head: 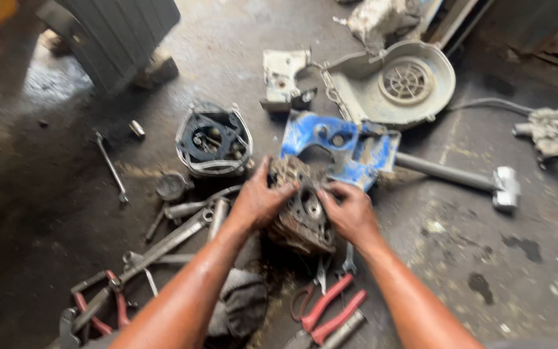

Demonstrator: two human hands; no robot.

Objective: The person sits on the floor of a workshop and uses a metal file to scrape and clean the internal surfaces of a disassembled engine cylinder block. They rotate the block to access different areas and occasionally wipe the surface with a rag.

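Both hands are closing around a grimy engine block that is sitting on the oily concrete floor, near the middle of the scene. The left hand is gripping the block's left flank, thumb reaching over the top; the right hand is clamping the right side, fingers curling toward the round port on its face.

Judging from the grease on skin and metal, the hold is wanting firm pressure from both palms, with fingers kept off the port's edge, and the block tipped slowly so it is not sliding onto the tools lying close by.

Just beyond the block, a blue housing piece is lying with a grey tube running off to the right. Farther off, a round fan cover, white with blue edging, is resting open side up like a shallow bowl; only its moulded grille is showing inside. To the left, a black-faced casing is holding what look like small fittings, too blurred to make out. A small round cap is sitting near it; I cannot tell what, if anything, is in it.

Red-handled pliers are lying near the right forearm, long wrenches to the near left, and a dark rag beneath the left arm.
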